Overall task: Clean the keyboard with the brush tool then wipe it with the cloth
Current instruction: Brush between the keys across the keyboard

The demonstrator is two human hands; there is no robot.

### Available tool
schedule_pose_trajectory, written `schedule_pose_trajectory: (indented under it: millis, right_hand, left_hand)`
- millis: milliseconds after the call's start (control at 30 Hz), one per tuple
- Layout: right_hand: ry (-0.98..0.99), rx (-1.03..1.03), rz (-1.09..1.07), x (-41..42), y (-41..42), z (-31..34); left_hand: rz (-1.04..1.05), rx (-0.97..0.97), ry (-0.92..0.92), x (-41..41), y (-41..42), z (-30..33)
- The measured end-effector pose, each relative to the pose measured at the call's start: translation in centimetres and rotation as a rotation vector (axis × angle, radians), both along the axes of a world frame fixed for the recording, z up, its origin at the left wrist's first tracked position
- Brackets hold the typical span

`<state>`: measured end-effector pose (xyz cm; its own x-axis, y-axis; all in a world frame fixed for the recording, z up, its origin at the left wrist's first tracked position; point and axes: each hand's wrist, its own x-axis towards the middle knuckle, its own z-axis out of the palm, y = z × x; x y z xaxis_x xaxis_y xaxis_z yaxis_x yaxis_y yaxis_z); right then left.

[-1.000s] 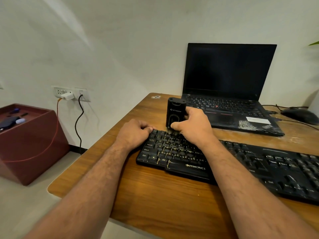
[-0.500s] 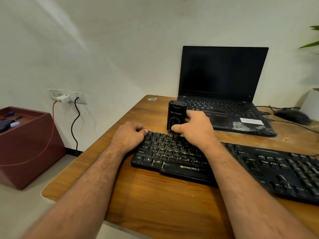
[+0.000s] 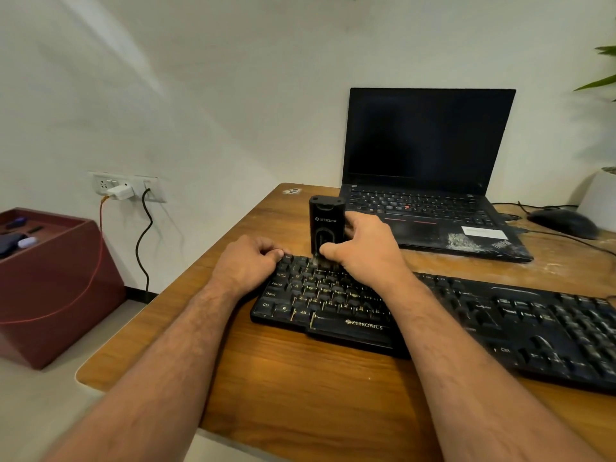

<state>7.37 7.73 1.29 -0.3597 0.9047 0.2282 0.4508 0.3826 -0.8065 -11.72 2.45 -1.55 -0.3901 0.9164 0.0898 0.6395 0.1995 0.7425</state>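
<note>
We see a maroon box (image 3: 50, 278) by the white wall, then our wooden desk (image 3: 300, 388). Our left hand (image 3: 248, 261) curls on the keyboard (image 3: 433, 315) corner, holding nothing. Our right hand (image 3: 363, 248) grips the upright brush tool (image 3: 326, 225); its bristles are blurred. The laptop (image 3: 430, 175) stands behind; the keyboard's right end is cut off.

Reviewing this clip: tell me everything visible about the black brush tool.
The brush tool is a black, rounded block, plastic by its look, with a small pale logo on its front and a dark oval recess below. It stands upright, bristle end down on the top key rows at the left end of the keyboard. The right hand grips its lower body, thumb at the front.
</note>
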Motion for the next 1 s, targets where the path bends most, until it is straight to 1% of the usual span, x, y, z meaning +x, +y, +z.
schedule_pose_trajectory:
  millis: [67, 133, 200, 300, 333, 433, 600, 700, 833, 933, 1000]
  right_hand:
    - [0.015, 0.013, -0.047, 0.1, 0.0, 0.1]
    - [0.058, -0.026, 0.021, 0.1, -0.1, 0.1]
    - [0.037, -0.032, 0.062, -0.2, -0.5, 0.0]
    - [0.001, 0.037, -0.027, -0.5, -0.6, -0.2]
    - [0.011, 0.037, -0.027, -0.5, -0.5, -0.1]
    - [0.008, -0.008, 0.09, -0.2, -0.9, 0.0]
    - [-0.03, 0.044, 0.016, -1.0, -1.1, -0.2]
    - [-0.02, 0.007, 0.083, -0.6, -1.3, 0.1]
    - [-0.012, 0.018, 0.004, -0.1, -0.9, 0.3]
    - [0.024, -0.081, 0.068, 0.4, -0.8, 0.4]
    - [0.0, -0.07, 0.04, 0.5, -0.7, 0.2]
  left_hand:
    - [-0.006, -0.006, -0.004, 0.1, 0.0, 0.0]
    - [-0.006, -0.004, 0.007, 0.1, -0.1, 0.0]
    - [-0.001, -0.001, 0.02, 0.1, -0.1, 0.1]
    - [-0.001, -0.01, 0.017, 0.1, -0.2, 0.1]
    - [-0.001, -0.009, 0.016, 0.1, -0.2, 0.1]
    - [0.0, 0.005, 0.022, 0.3, -0.3, 0.2]
    - [-0.005, -0.001, 0.021, 0.3, -0.3, 0.2]
    - [-0.002, 0.001, 0.035, 0.3, -0.3, 0.2]
    - [-0.006, -0.007, 0.012, 0.3, -0.4, 0.3]
    - [-0.007, 0.003, 0.014, 0.4, -0.4, 0.3]
    - [-0.003, 0.005, 0.014, 0.3, -0.4, 0.3]
